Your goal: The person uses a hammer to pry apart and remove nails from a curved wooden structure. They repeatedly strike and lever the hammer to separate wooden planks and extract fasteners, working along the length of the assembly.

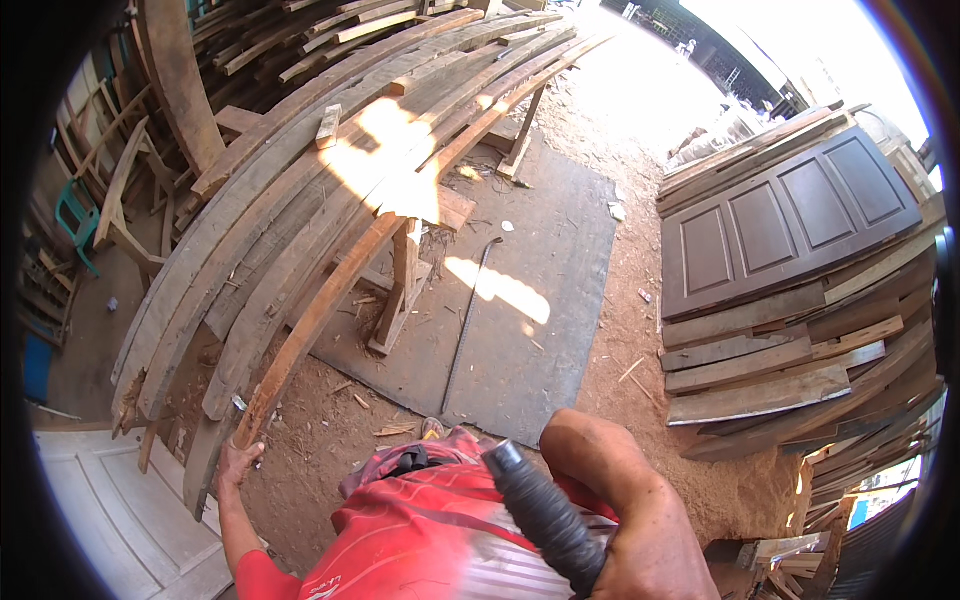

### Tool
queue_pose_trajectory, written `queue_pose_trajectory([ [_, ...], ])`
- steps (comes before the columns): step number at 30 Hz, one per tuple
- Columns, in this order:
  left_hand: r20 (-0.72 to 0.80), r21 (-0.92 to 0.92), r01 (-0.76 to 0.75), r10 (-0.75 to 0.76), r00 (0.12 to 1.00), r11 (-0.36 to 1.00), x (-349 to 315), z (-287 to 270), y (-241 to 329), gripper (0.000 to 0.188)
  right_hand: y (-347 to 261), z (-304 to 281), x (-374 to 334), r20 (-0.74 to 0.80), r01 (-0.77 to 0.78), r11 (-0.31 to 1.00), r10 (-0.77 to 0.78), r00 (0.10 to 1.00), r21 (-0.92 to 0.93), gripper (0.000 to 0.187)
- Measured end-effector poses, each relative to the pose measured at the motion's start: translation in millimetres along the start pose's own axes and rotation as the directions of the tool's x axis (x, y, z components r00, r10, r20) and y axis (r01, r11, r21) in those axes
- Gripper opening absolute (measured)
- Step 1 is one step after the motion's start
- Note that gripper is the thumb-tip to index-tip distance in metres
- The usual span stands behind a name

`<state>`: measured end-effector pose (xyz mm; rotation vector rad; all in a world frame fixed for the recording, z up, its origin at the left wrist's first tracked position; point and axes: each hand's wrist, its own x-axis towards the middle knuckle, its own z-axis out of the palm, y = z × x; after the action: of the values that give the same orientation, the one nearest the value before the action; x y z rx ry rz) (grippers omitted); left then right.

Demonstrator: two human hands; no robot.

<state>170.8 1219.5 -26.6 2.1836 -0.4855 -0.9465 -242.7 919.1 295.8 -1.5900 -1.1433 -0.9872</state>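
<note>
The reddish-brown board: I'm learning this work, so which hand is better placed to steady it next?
Probably the left: the left hand grips the near end of the board, while the right hand is away from it and appears occupied by a black-wrapped handle.

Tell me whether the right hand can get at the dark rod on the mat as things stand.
Probably not straight away: the right hand appears taken up by a black handle, and the dark rod lies low on the mat, so stooping seems needed. Nothing covers the rod.
</note>
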Motion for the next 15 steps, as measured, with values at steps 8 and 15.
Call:
queue_pose_trajectory([
  [8,0.005,-0.043,-0.004,0.005,1.0,0.999,-2,3,9,0.045,-2,-4,0,-0.003,-0.004,1.0,0.004,1.0,0.001,0.028],
  [15,-0.002,-0.077,-0.034,0.034,0.999,0.996,2,5,2,0.042,-6,-14,-7,-0.012,0.004,1.0,-0.004,1.0,0.01,0.028],
])
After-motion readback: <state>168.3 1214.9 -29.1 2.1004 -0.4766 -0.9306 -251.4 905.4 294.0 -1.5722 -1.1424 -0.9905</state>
